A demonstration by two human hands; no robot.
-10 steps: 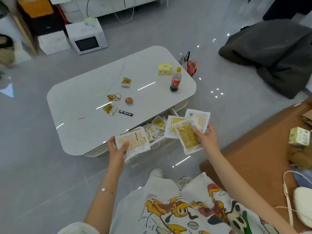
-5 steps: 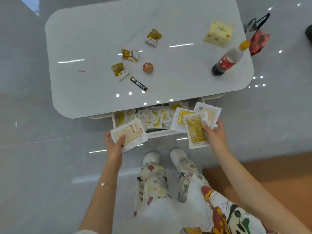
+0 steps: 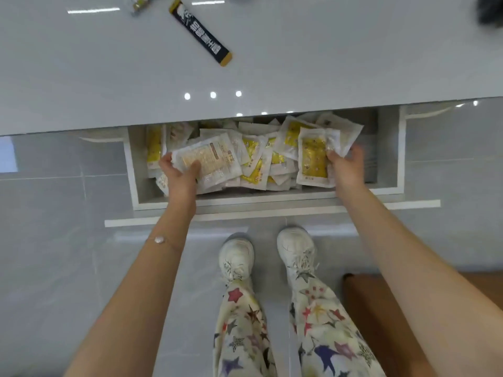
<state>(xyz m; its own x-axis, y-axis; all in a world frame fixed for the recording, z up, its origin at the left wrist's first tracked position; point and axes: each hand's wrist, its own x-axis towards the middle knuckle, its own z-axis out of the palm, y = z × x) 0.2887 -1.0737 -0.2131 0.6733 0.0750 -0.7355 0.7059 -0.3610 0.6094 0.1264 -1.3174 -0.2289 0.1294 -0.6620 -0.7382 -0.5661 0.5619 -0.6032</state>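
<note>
Grey glossy floor tiles [image 3: 49,240] fill the left side of the view, with pale grout lines and a bright reflection at the far left edge. Above them runs the bench [image 3: 81,77], a smooth grey-white top that mirrors ceiling lights as small round dots near its front edge. An open drawer [image 3: 130,170] juts out from under that front edge, white-walled and heaped with sachets.

The left hand [image 3: 179,175] reaches into the drawer's left end – thumb on top, fingers curled beneath, gripping a pale sachet [image 3: 209,159] with an orange printed panel, which lies tilted over the heap. On the bench top, up towards the far edge, a dark stick packet [image 3: 201,31] with gold ends lies slantwise. The loose pile of yellow sachets [image 3: 255,161] fills the drawer's middle.

Further right, the right hand [image 3: 345,167] pinches a yellow sachet [image 3: 313,159] by its right edge, with more sachets fanned behind it – all held just over the drawer's right end. Below, two white shoes [image 3: 296,246] stand on the floor before the drawer front. A brown surface [image 3: 381,322] fills the bottom right corner.
</note>
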